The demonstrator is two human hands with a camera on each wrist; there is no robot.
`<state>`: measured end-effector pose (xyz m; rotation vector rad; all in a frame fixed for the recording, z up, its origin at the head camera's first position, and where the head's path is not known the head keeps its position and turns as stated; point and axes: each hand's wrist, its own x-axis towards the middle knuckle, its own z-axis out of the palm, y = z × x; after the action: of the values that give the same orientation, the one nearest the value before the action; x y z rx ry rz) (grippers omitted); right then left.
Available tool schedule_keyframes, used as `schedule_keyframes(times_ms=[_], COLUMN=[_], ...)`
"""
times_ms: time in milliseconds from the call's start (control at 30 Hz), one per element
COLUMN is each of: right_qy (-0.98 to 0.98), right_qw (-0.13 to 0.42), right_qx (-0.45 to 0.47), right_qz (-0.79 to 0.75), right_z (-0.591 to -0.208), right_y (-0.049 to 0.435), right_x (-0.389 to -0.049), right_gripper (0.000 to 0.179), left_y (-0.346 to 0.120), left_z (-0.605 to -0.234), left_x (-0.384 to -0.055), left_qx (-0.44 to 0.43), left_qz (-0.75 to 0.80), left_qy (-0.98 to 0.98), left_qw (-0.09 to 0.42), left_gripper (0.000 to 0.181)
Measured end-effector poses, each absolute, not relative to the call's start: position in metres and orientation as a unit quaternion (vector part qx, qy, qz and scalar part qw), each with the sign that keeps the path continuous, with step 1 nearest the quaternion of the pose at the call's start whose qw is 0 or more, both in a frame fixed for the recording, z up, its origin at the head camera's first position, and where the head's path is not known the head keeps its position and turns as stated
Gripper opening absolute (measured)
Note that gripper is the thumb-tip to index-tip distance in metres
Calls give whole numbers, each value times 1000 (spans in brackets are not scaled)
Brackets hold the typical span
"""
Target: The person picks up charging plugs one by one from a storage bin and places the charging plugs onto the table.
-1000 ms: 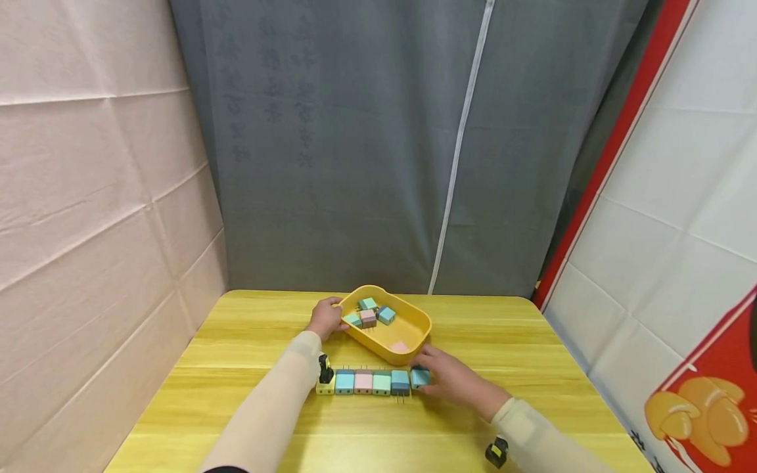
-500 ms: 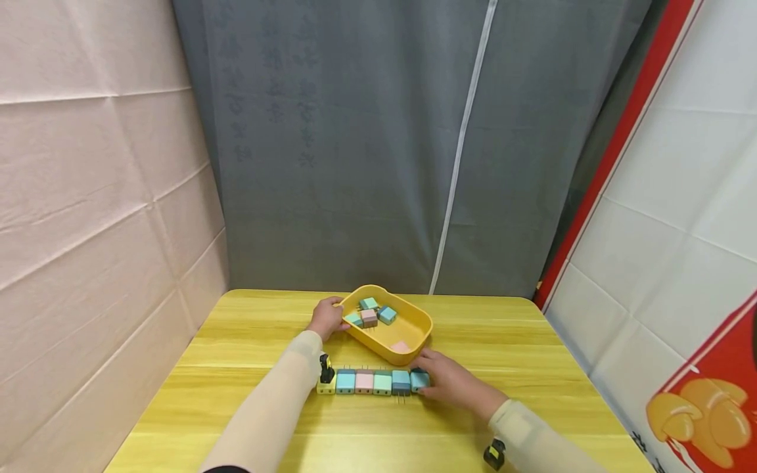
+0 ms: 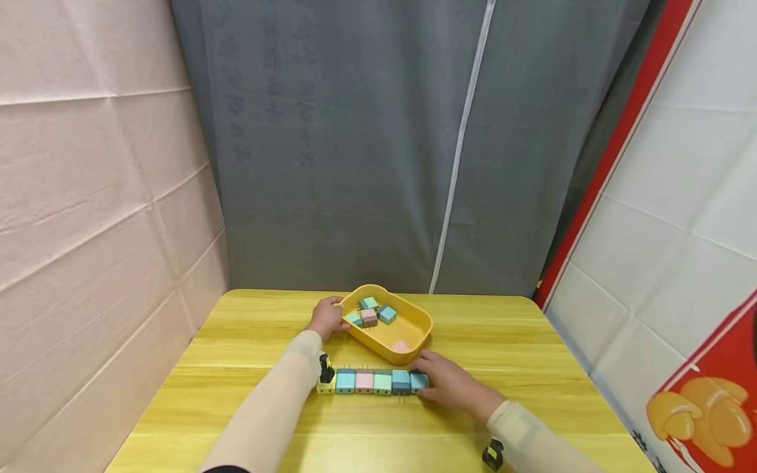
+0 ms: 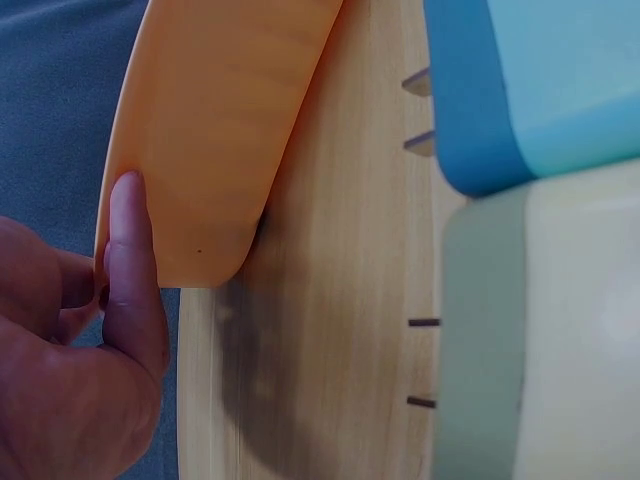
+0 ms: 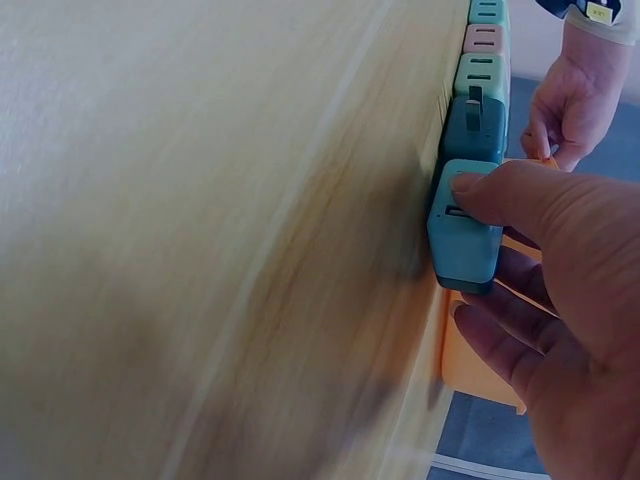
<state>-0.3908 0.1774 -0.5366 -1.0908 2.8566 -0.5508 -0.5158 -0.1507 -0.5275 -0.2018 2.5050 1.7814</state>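
Note:
My left hand (image 3: 326,318) grips the left rim of a yellow plastic tray (image 3: 409,326), thumb and fingers on either side of its wall in the left wrist view. In the tray lie several small charger plugs (image 3: 368,318) in green, blue and pink. Before it runs a row of charger plugs, among them a yellow one (image 3: 326,387) and a pink one (image 3: 364,382). My right hand (image 3: 452,381) pinches the blue charger plug (image 5: 465,240) at the row's right end, thumb on its slotted face, fingers on its far side.
Most plugs in the row point their prongs away from me; a dark blue one (image 5: 472,130) points its prongs toward me. The wooden table (image 3: 284,420) ends at a grey curtain (image 3: 331,197) behind the tray. Cloth walls flank both sides.
The right hand has shifted slightly left, bringing the blue charger plug straight and close against its neighbour in the row. The left hand and tray look unchanged.

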Motion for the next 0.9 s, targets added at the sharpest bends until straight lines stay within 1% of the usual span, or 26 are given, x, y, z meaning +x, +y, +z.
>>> schedule_keyframes(times_ms=[367, 500, 667, 900], right_qy=[920, 920, 924, 928], right_qw=[24, 18, -6, -64], right_qx=[-348, -346, -328, -267], right_qz=[-178, -183, -194, -252], right_z=[-537, -538, -537, -521], right_y=[177, 177, 176, 168], right_x=[-389, -390, -389, -395], right_gripper=[44, 44, 44, 29], left_y=[-151, -151, -151, -152], left_z=[-528, -529, -531, -533], left_x=[-516, -518, -520, -522], left_qx=[-67, -67, -62, -63], left_qz=[582, 583, 584, 589], left_qy=[810, 809, 809, 805], left_qw=[33, 32, 31, 30], left_gripper=[43, 43, 43, 43])
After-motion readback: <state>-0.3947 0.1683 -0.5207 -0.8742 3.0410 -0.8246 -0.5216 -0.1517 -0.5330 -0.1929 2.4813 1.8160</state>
